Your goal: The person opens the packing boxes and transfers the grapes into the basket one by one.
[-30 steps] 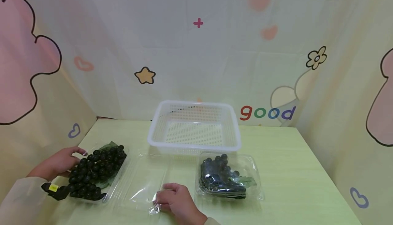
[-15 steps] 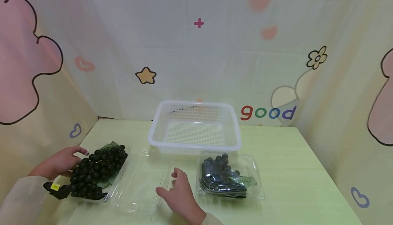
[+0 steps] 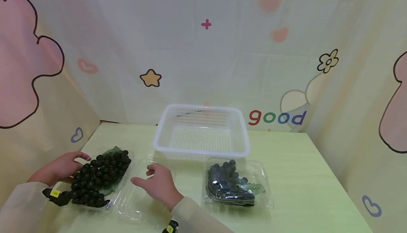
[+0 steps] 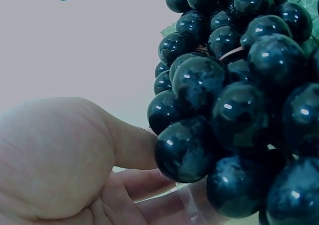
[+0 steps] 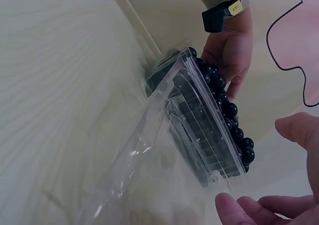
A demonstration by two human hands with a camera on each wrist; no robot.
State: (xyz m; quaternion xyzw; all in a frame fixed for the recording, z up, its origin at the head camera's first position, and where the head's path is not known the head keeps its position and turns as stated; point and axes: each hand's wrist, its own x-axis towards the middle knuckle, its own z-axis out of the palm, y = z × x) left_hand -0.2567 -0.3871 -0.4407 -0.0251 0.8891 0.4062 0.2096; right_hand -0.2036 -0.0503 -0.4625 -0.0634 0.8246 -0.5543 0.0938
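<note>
Left edge of desk point(image 3: 305, 183): left hand point(image 3: 62, 169), pale sleeve point(image 3: 22, 208), black wrist strap point(image 3: 60, 197) with yellow tag. Grip narrow, holding the left side of a clear container point(image 3: 120, 187); the left wrist view has the thumb against a grape, other fingers lower, by the plastic.

Container sits near the left edge, toward the viewer from the far left corner. In it, a heaped bunch of dark grapes point(image 3: 101, 171), round and glossy, topping the rim; green leaf showing at its far end, more leaf on its right side.

Next, just right of the container: clear lid point(image 3: 136, 204), lying open on the desk, seeming to run from the container's right rim. Right hand point(image 3: 160, 187) above it; grip wide, thumb apart from the bent fingers, nothing held. Contact with the lid: cannot tell.

Middle of far edge: white basket point(image 3: 203, 152), slotted walls, mesh floor, upright.

Right of the right hand, on the near side of the basket, well in from the right edge: closed clear box point(image 3: 260, 176). Inside, a second dark bunch point(image 3: 227, 180), with a green leaf point(image 3: 254, 188) at its right.

Behind the far edge: printed curtain point(image 3: 203, 56), "good" lettered toward the far right corner.
</note>
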